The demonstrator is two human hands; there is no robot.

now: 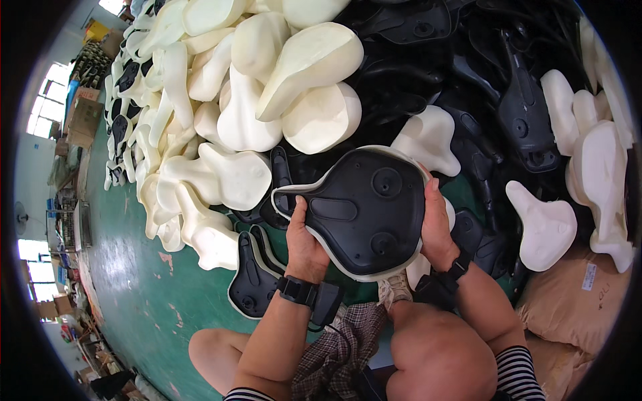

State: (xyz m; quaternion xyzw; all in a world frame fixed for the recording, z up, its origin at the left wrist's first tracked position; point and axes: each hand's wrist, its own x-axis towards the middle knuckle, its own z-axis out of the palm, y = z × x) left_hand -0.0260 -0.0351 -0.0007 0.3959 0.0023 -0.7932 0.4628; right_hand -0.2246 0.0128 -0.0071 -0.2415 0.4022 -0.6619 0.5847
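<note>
From where I watch, the bare green floor [134, 267] at nine o'clock is the only open room; it runs down to seven o'clock. Next along, from ten to twelve o'clock, rises a heap of cream foam pads [254, 87], loosely stacked and leaning on one another, so I judge a nudge would tip them.

My left hand [304, 244] is closed on the near left edge of the saddle [364, 210], thumb on top. The saddle sits at the centre of view, held above the floor just in front of my knees, black plastic underside up with a cream foam lip showing round its rim. I judge it light and stiff through the shell, soft at the lip, and the smooth shell likely slick, so the rim is the place to hold it, as both hands do now. A second saddle [254, 277] lies on the floor just below the left hand.

My right hand [435, 227] clasps the right edge, fingers curled under. Beyond it, from one to three o'clock, black shells [528, 113] and more foam crowd close. A tan sack [575, 301] blocks four o'clock.
</note>
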